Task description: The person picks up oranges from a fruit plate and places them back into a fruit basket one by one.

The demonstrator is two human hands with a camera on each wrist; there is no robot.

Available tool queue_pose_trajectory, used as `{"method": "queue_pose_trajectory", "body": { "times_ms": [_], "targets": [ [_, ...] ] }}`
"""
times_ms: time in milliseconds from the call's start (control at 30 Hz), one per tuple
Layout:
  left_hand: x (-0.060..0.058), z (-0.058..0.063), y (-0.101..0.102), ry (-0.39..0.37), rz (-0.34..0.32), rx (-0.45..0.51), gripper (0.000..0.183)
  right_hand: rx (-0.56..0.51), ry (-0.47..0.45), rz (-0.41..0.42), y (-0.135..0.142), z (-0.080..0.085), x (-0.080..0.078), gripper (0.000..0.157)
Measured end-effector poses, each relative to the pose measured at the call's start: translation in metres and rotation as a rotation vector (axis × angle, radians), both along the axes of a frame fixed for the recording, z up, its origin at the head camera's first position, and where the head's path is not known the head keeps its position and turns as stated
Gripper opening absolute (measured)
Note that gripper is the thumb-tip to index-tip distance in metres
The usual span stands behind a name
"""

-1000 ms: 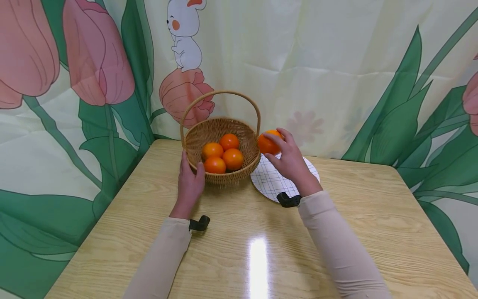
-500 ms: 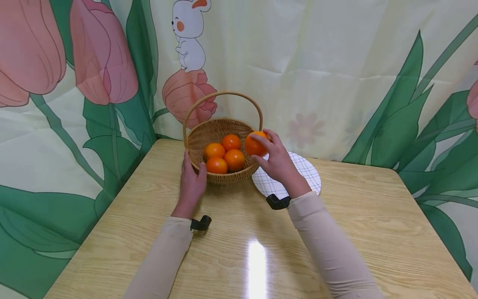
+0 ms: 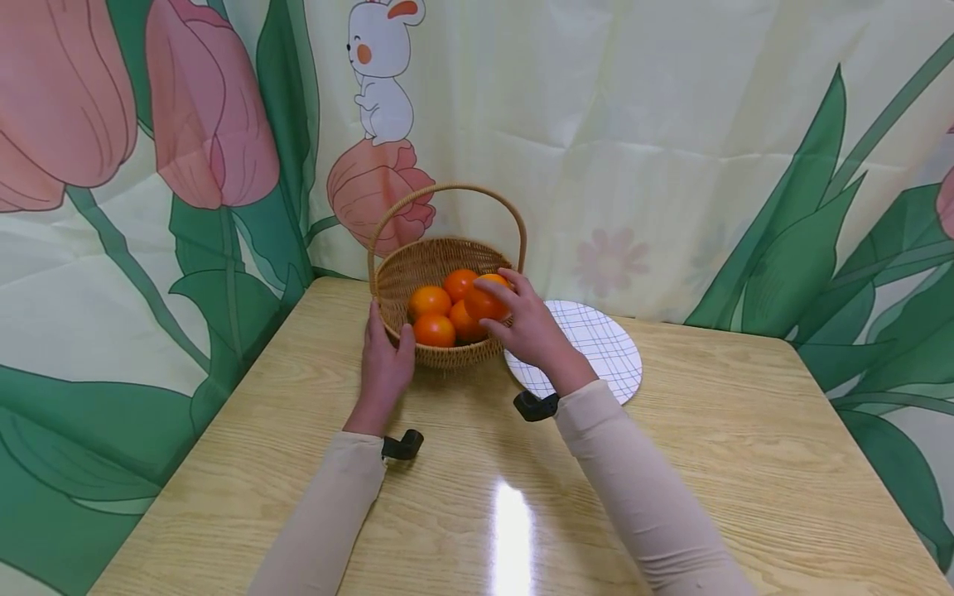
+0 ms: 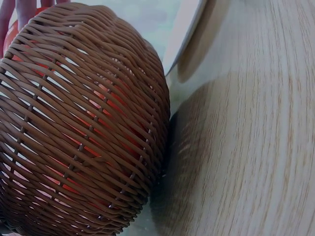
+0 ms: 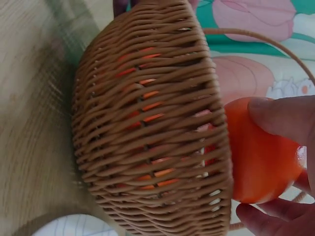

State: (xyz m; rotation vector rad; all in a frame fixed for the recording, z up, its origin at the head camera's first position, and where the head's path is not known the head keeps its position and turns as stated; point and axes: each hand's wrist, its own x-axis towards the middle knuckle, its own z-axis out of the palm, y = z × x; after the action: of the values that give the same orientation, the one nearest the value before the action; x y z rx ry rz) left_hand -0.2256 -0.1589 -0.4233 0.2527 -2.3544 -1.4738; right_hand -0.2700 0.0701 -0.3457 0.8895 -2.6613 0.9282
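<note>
My right hand (image 3: pixel 531 324) pinches a round, glossy orange fruit (image 5: pixel 263 152) between thumb and fingers, just over the right rim of the wicker basket (image 3: pixel 449 358). Inside the basket sit several like orange fruits (image 3: pixel 435 330); the held one partly covers one of them in the head view. My left hand (image 3: pixel 385 364) grips the basket's left front side, thumb at the rim and fingers along the outer wall. The left wrist view shows the woven wall (image 4: pixel 83 123) up close, with red-orange showing through its gaps.
A round white plate (image 3: pixel 596 335) with blue grid lines lies right of the basket, partly behind my right hand. The basket's tall arched handle (image 3: pixel 455 187) rises above it. A printed curtain (image 3: pixel 671 165) hangs behind the wooden table (image 3: pixel 730 430).
My right hand has carried its orange fruit leftward and down, from above the plate to over the basket's right inside. My left hand has stayed on the basket.
</note>
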Motion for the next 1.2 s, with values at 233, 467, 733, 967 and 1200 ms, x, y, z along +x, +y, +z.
{"method": "queue_pose_trajectory", "body": {
  "times_ms": [233,467,733,967,1200],
  "targets": [
    [0.000,0.001,0.004,-0.014,-0.005,-0.011,0.075,0.084,-0.019,0.022,-0.003,-0.004,0.000,0.049],
    [-0.002,-0.001,0.006,-0.004,-0.014,-0.006,0.074,0.131,-0.010,0.027,-0.002,-0.008,0.000,0.043],
    [-0.002,-0.001,0.006,-0.017,-0.027,0.000,0.074,0.129,0.025,0.030,0.002,-0.009,0.004,0.039],
    [-0.003,0.002,0.003,-0.031,-0.032,-0.007,0.075,0.093,0.033,0.011,0.009,-0.011,0.008,0.038],
    [-0.005,0.007,-0.007,-0.040,-0.051,-0.109,0.078,0.047,0.018,-0.031,0.015,-0.007,0.012,0.037]
  ]
}}
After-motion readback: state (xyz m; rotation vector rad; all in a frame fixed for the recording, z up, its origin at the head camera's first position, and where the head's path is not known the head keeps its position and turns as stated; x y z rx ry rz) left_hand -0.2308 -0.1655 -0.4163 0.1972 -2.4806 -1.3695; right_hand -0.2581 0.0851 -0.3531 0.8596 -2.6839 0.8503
